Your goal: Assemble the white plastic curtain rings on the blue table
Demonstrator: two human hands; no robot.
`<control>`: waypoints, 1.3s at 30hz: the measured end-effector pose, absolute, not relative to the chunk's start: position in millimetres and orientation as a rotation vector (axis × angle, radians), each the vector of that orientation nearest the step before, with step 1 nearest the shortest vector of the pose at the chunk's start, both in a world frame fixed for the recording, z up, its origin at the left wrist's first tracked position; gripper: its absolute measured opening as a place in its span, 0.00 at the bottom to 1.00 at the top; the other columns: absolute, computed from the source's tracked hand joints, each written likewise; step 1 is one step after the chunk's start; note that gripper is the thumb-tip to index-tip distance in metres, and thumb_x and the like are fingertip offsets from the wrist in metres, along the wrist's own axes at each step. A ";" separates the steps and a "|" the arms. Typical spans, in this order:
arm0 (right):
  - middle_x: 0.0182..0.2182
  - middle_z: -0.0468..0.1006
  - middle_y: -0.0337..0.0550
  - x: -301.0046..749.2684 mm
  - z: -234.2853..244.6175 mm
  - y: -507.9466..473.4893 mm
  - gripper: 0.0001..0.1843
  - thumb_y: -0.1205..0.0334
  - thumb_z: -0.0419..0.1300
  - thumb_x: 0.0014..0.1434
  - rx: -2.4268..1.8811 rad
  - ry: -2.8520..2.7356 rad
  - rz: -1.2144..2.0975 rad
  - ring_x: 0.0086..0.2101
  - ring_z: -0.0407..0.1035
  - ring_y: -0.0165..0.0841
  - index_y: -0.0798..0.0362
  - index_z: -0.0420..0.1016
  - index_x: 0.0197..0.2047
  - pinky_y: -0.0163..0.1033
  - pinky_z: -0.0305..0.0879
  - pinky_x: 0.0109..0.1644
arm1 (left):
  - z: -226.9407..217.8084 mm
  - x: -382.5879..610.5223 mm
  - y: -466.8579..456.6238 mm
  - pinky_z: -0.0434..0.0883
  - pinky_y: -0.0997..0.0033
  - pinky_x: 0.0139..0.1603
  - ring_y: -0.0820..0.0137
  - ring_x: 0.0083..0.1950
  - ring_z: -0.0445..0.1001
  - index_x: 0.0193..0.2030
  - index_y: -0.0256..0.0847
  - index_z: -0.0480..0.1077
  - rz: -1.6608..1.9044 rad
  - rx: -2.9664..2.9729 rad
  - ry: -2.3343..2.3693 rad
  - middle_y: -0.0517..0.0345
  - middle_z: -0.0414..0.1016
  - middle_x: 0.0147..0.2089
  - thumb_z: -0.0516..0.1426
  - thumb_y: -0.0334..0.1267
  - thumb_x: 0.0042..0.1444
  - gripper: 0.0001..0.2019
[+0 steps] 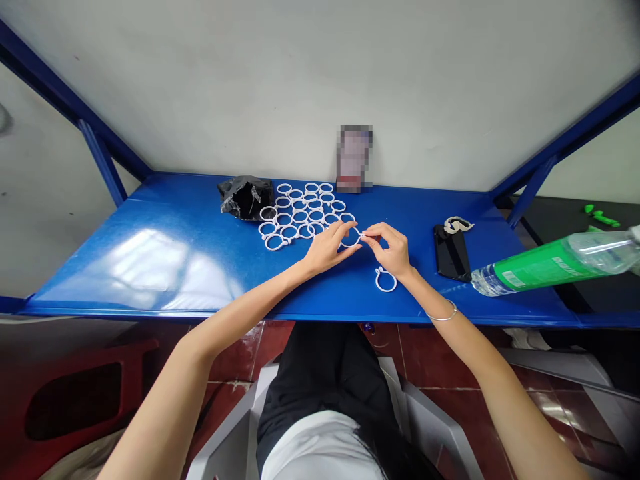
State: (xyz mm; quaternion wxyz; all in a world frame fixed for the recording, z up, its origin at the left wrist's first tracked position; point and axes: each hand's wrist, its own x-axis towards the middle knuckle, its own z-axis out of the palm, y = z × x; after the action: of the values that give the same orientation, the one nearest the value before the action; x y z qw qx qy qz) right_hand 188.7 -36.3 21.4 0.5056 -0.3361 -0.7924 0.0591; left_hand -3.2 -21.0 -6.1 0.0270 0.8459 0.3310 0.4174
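A mat of several linked white plastic rings [303,213] lies on the blue table [165,260]. My left hand [327,247] and my right hand [393,250] meet at the mat's near right corner, both pinching one white ring [351,241] between fingertips. That ring touches the mat's edge; whether it is joined I cannot tell. A loose white ring [385,279] lies on the table just under my right hand, by the wrist. A thin bangle [443,316] circles my right forearm.
A crumpled black plastic bag [244,197] sits left of the rings. A blurred upright card [354,159] leans on the back wall. At the right lie a black phone [451,253], a white clip [457,225] and a green-labelled clear bottle [550,263].
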 end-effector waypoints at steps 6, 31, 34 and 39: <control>0.30 0.80 0.42 188.4 20.4 -36.1 0.08 0.61 0.62 0.64 -0.845 -1.892 0.176 0.30 0.74 0.33 0.50 0.74 0.32 0.38 0.70 0.32 | -5.7 -3.5 -21.2 0.70 0.74 0.35 0.70 0.39 0.74 0.59 0.38 0.61 1.292 2.615 1.008 0.54 0.72 0.39 0.50 0.51 0.68 0.21; 0.29 0.80 0.41 189.4 18.7 -34.8 0.10 0.59 0.62 0.63 -0.871 -1.884 0.214 0.29 0.74 0.33 0.50 0.73 0.29 0.39 0.70 0.33 | -2.1 -5.0 -21.9 0.72 0.73 0.38 0.69 0.41 0.75 0.59 0.37 0.62 1.232 2.622 1.008 0.53 0.73 0.40 0.52 0.49 0.67 0.21; 0.28 0.80 0.40 189.0 18.9 -34.7 0.09 0.61 0.62 0.63 -0.833 -1.884 0.193 0.29 0.73 0.33 0.50 0.73 0.29 0.38 0.69 0.33 | -2.6 -4.7 -21.9 0.72 0.73 0.37 0.69 0.40 0.75 0.60 0.37 0.62 1.242 2.630 1.021 0.54 0.72 0.40 0.52 0.49 0.67 0.21; 0.28 0.80 0.41 188.8 19.5 -34.8 0.11 0.59 0.62 0.63 -0.857 -1.882 0.186 0.29 0.74 0.33 0.50 0.72 0.29 0.39 0.70 0.32 | -3.2 -3.7 -21.8 0.72 0.73 0.38 0.69 0.41 0.75 0.61 0.37 0.60 1.318 2.641 0.988 0.53 0.73 0.40 0.52 0.48 0.67 0.21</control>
State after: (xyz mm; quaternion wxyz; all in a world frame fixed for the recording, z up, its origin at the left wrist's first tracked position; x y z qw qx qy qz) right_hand 188.8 -34.8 19.5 0.5078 -0.3555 -0.7809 0.0772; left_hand -3.7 -21.8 -3.2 0.0144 0.8485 0.3175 0.4232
